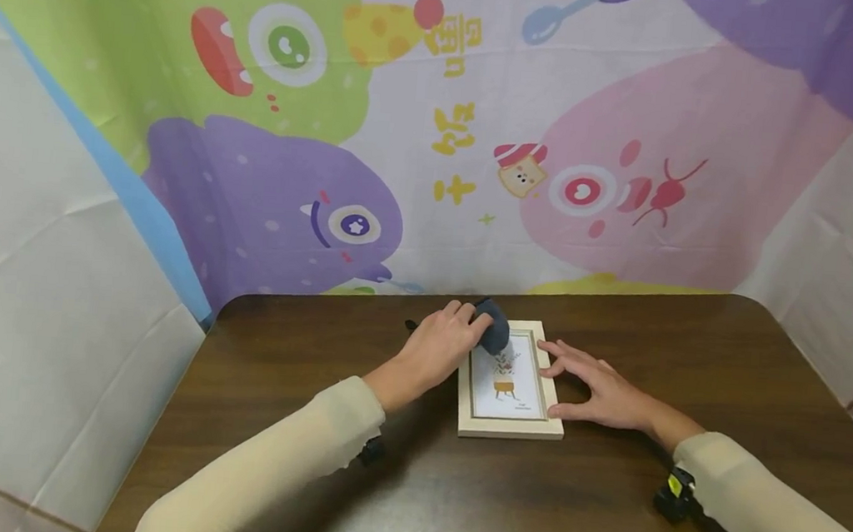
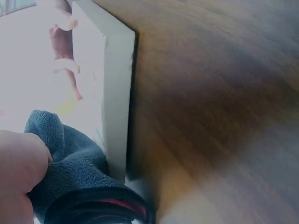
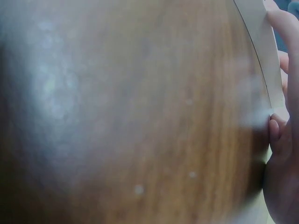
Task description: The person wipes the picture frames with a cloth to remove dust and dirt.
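left fingers (image 1: 479, 325) pinch fuzzy blue cloth (image 1: 496, 332) over rectangular cream frame (image 1: 510, 429)

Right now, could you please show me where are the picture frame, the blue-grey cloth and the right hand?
Picture frame (image 1: 510, 429): head view, on its near border.
Blue-grey cloth (image 1: 496, 331): head view, on its folded middle.
Right hand (image 1: 607, 395): head view, on its back.

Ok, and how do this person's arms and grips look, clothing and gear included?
The left sleeve and right sleeve are long, plain and cream-coloured, reaching the wrists. The left grip and right grip wear no gloves. A small black device shows at the left wrist; a boxy black one at the right has a bright yellow patch.
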Demonstrator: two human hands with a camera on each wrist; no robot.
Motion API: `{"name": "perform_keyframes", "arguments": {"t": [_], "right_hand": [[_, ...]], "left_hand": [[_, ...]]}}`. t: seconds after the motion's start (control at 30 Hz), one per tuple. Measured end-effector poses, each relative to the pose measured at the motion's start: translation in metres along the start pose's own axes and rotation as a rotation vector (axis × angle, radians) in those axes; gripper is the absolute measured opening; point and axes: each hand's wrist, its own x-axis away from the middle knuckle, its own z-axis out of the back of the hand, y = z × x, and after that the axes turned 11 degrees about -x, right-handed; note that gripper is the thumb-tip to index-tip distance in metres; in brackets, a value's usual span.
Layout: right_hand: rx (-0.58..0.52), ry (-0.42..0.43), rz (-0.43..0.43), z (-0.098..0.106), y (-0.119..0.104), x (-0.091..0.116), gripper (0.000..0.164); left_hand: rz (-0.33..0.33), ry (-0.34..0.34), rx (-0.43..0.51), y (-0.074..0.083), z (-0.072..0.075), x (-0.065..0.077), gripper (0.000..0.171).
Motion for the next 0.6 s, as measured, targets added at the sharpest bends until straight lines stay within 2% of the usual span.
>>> {"name": "perform_keyframes", "arguments": {"t": [0.27,0.47,0.6], "right_hand": [[0.000,-0.012,-0.015,-0.001,0.002,0.000,0.042],[-0.008,-0.001,-0.007,0.000,0.001,-0.001,0.040],[-0.003,0.002,-0.013,0.000,0.000,0.000,0.041]], "left_hand": [[-0.015,0.069,-0.003,-0.012,0.017,0.015,0.031],[-0.046,0.152,0.016,-0.018,0.037,0.026,0.042],[-0.057,0.170,0.038,-0.021,0.049,0.030,0.046]]}}
